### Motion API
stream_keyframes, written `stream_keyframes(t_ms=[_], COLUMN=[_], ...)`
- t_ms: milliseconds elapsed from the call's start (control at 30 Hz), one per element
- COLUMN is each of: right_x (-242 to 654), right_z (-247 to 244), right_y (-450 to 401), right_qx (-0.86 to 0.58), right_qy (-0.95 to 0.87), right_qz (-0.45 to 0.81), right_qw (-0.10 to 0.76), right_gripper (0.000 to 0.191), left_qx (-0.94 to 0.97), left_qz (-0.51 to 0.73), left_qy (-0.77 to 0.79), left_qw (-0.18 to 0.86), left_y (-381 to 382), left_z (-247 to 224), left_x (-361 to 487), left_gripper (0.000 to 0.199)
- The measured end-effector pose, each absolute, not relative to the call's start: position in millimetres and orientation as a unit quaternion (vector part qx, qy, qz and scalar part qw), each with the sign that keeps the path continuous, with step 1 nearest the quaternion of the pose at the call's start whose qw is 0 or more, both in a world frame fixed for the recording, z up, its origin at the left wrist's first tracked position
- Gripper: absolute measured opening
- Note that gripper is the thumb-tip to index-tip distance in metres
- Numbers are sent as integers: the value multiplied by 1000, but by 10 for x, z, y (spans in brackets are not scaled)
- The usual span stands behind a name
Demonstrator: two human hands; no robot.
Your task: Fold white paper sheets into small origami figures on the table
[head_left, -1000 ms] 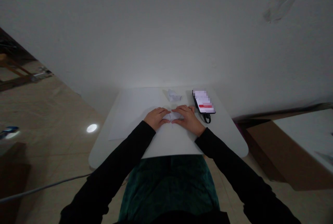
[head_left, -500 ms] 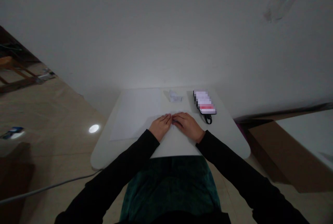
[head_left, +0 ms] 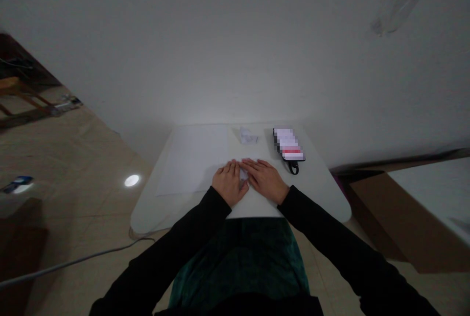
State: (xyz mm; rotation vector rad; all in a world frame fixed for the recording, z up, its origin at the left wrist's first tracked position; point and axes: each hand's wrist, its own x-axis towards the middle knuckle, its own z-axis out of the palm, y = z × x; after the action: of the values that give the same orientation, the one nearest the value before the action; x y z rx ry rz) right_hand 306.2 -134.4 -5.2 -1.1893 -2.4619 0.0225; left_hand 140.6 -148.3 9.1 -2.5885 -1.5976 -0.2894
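My left hand (head_left: 229, 181) lies flat, palm down, on a small piece of white paper (head_left: 243, 174), its thumb stretched toward the right. Beside it, my right hand (head_left: 266, 179) rests with its fingers laid out over the same paper, and the fingertips of both hands nearly meet. Most of this paper is hidden beneath the hands, so its shape cannot be made out. Just beyond them stands a small folded paper piece (head_left: 248, 136). Large white paper (head_left: 194, 154) lies flat to the left, its right part close to my left hand.
A phone (head_left: 289, 145) with a black strap loop (head_left: 293, 168) lies at the right of the white table (head_left: 319, 193). The wall (head_left: 235, 61) borders the table's far edge. A cardboard box (head_left: 404, 218) stands on the right, and a grey cable (head_left: 84, 259) runs at the lower left.
My fingers have gone from a bent pinch at the small paper to lying flat over it. The left hand has turned, bringing its thumb out to the right.
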Motion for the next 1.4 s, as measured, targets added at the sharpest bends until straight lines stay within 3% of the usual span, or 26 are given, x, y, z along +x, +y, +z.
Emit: stream_keyframes(t_ms=[333, 567, 733, 967, 1133, 1267, 1400], right_x=[3176, 3093, 3018, 3240, 3422, 3496, 3556], right_z=[-60, -65, 0, 70, 174, 188, 222], right_y=[-1364, -1367, -1558, -2069, -2021, -1881, -1843], right_qx=[-534, -528, -474, -372, -400, -406, -394], right_qy=[-821, -823, -856, -868, -797, -784, -784], right_qz=[-59, -80, -88, 54, 157, 214, 274], right_qw=[193, 194, 186, 324, 425, 417, 394], right_gripper=[37, 35, 22, 23, 27, 25, 26], left_qx=[-768, -875, -895, -929, -950, -954, -934], left_qz=[-31, -124, -110, -140, -161, -210, -278], left_qy=[-630, -461, -432, -342, -267, -214, -207], left_qw=[115, 82, 16, -20, -2, -1, -83], left_y=[-1403, -1270, -1559, -1895, -1931, -2003, -2062], left_z=[199, 322, 157, 54, -3, -68, -23], left_x=[1191, 1116, 1485, 1287, 1090, 1064, 1019], left_gripper=[81, 57, 78, 87, 59, 28, 28])
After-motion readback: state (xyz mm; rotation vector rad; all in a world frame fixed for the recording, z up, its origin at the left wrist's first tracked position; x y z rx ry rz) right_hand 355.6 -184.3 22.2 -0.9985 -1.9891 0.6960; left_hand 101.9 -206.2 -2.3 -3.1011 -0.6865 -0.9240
